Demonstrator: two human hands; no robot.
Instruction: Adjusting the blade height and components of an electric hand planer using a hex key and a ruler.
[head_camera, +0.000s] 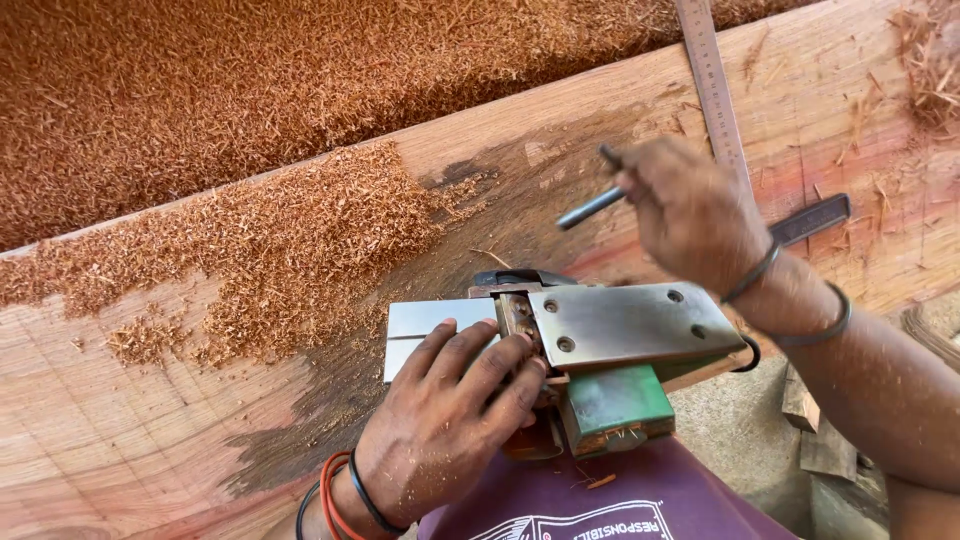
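A person steadies an upturned electric planer on a wide plank.

The left hand lies fingers-down across the planer's metal sole plate, just above the lap. Beyond it, the right hand is closed around a dark metal rod tool. Past that lie a steel ruler and heaped reddish wood shavings.
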